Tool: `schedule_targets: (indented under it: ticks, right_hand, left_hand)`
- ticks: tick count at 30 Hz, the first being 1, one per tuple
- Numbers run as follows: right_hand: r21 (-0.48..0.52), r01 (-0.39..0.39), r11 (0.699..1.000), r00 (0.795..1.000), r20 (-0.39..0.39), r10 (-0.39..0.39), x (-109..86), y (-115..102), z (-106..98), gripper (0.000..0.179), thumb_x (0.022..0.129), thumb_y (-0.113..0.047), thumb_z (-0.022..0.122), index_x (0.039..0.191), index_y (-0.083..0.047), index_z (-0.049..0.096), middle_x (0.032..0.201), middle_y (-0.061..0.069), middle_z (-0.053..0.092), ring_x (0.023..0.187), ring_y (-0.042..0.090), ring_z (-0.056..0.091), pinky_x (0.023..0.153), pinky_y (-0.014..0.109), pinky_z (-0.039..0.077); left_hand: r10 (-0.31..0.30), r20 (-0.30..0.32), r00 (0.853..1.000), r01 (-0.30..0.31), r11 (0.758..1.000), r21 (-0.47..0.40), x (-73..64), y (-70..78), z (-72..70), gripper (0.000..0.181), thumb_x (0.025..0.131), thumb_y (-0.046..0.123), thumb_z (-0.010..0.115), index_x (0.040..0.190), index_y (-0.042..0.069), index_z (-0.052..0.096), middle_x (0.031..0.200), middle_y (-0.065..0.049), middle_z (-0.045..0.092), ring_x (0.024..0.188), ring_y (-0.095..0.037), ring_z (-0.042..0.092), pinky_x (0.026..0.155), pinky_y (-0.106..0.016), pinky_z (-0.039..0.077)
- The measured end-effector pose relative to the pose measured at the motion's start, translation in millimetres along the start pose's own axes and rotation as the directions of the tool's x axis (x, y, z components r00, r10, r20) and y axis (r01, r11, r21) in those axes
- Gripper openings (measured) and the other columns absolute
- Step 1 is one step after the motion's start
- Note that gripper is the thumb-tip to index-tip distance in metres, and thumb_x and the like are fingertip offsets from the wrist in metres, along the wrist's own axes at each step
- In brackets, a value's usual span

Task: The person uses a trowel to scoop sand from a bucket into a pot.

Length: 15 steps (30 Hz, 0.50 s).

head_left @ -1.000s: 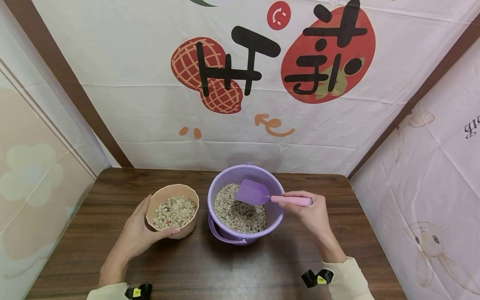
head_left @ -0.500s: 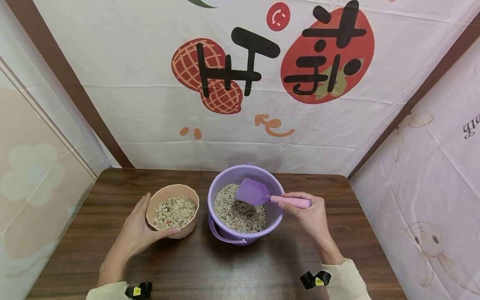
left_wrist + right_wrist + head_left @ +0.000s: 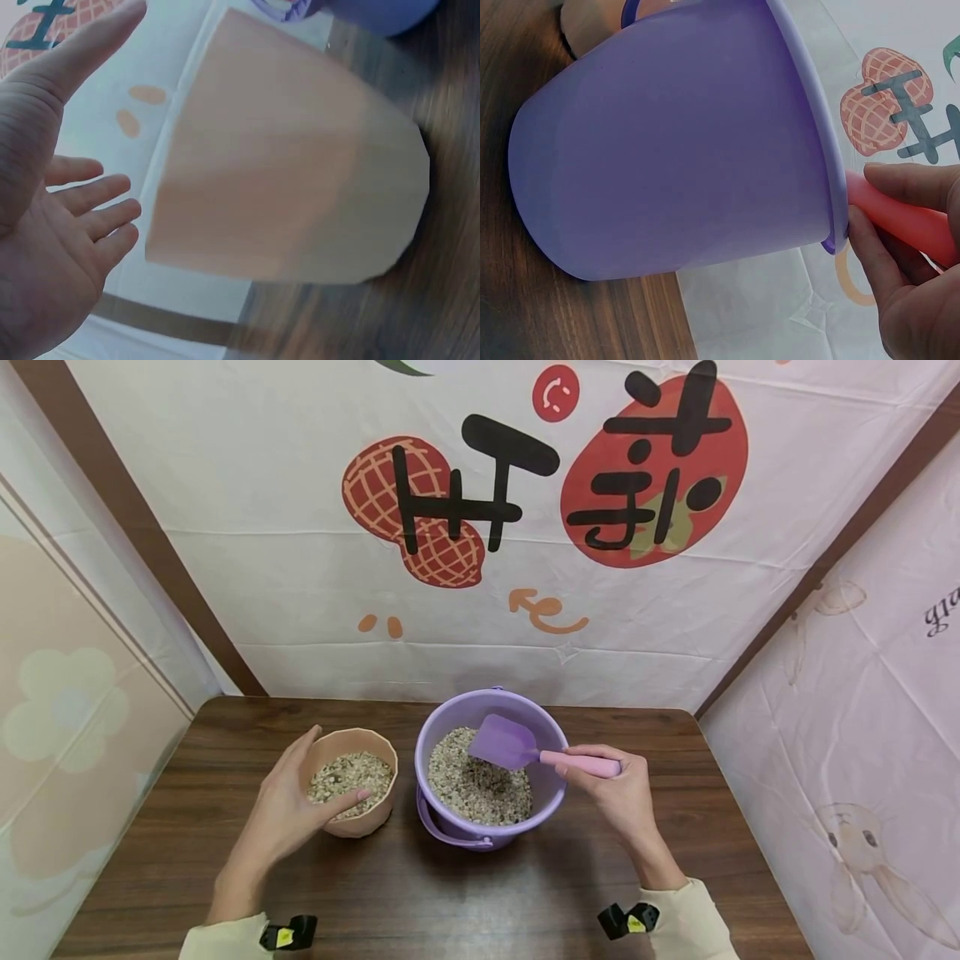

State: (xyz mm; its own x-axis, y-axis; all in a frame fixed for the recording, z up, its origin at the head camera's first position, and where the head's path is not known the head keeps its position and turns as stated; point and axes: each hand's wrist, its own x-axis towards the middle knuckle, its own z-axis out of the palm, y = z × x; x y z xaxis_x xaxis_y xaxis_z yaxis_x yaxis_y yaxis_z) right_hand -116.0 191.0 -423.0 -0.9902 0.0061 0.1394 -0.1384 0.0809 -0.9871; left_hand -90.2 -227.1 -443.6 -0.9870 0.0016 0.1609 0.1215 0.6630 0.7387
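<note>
My left hand [image 3: 288, 806] is raised at the left rim of a peach faceted pot [image 3: 367, 824], its thumb and fingers spread. In the left wrist view that hand stands apart from the pot's wall [image 3: 270, 165], palm showing and fingers extended. Pale, speckled gravel [image 3: 348, 777] partly fills the pot. My right hand [image 3: 626, 793] pinches the pink handle of a purple toy shovel [image 3: 504, 742]. The shovel's blade lies over more gravel [image 3: 468, 789] inside a purple bucket [image 3: 675, 142]. In the right wrist view the fingers grip the handle [image 3: 907, 217] right at the bucket's rim.
Pot and bucket stand side by side on a dark wood-grain table [image 3: 487, 902]. The bucket's carrying handle [image 3: 450, 839] hangs down at its front left. Behind the table rises a white printed cloth [image 3: 300, 610], with more cloth panels at both sides.
My left hand has let go of the pot and lifted slightly up and to the right. The right hand and shovel stay almost still over the bucket.
</note>
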Motion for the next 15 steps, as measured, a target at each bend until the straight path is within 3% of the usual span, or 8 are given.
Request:
schedule_targets:
  ticks: [7,11,15]
  right_hand:
    - [0.001,0.004,1.0,1.0,-0.004,-0.004,0.2,1,0,0.033,0.078,-0.004,0.088,0.106,0.007,0.075,0.092,0.015,0.077,0.097,0.022,0.074,0.075,0.028,0.06]
    - [0.009,0.003,1.0,1.0,-0.001,-0.003,0.2,2,0,0.034,0.078,-0.004,0.088,0.107,0.008,0.074,0.093,0.016,0.076,0.098,0.023,0.073,0.076,0.028,0.06]
    - [-0.004,0.001,1.0,1.0,-0.016,-0.001,-0.2,2,0,0.032,0.078,-0.004,0.088,0.105,0.005,0.076,0.092,0.015,0.077,0.096,0.02,0.073,0.074,0.028,0.06]
  left_hand:
    - [0.021,0.001,1.0,-0.021,0.994,-0.105,2.6,13.0,10.1,0.11,0.076,0.04,0.09,0.162,0.013,0.027,0.161,-0.019,0.031,0.143,-0.047,0.031,0.107,-0.071,0.031]
    - [0.09,-0.034,0.995,-0.095,0.981,-0.172,6.7,20.3,19.9,0.103,0.074,0.03,0.093,0.156,0.004,0.036,0.155,-0.019,0.042,0.137,-0.042,0.041,0.108,-0.063,0.036]
    - [0.142,-0.024,0.99,-0.143,0.961,-0.237,8.5,28.0,28.3,0.101,0.074,0.021,0.093,0.154,-0.003,0.037,0.151,-0.021,0.046,0.135,-0.043,0.044,0.111,-0.059,0.035]
